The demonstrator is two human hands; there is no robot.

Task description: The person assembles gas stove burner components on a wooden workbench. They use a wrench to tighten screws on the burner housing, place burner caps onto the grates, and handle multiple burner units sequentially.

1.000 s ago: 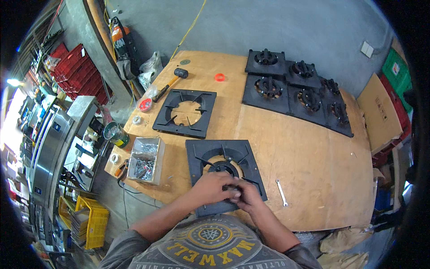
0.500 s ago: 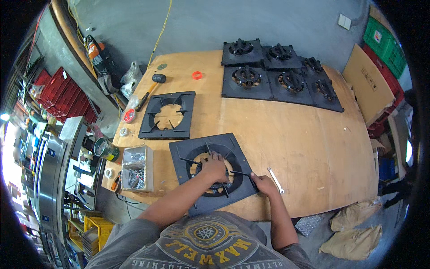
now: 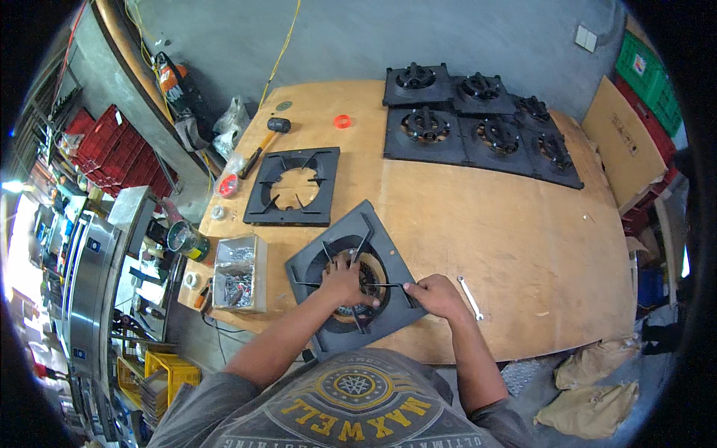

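Observation:
A square black stove grate (image 3: 396,257) with long prongs lies at the table's near edge, turned so one corner points away from me. Inside its round opening sits a dark ring burner (image 3: 370,278), partly covered by my left hand (image 3: 343,284). That hand reaches over the opening with its fingers and thumb curled around the burner; the fingertips are partly hidden. My right hand (image 3: 439,296) pinches the grate's right edge, thumb on top by the end of a prong, the other fingers mostly out of sight.
Another grate (image 3: 328,187) lies beyond, near a mallet (image 3: 266,142). Left of my hands stands a divided box (image 3: 261,287) of small metal parts. A wrench (image 3: 470,299) lies to the right. Several assembled burner grates (image 3: 467,138) fill the far right; a red ring (image 3: 342,121) sits near the back.
The grate has turned counter-clockwise under my hands, its far corner swinging away from me. Both hands stay on it. The whole view has shifted slightly.

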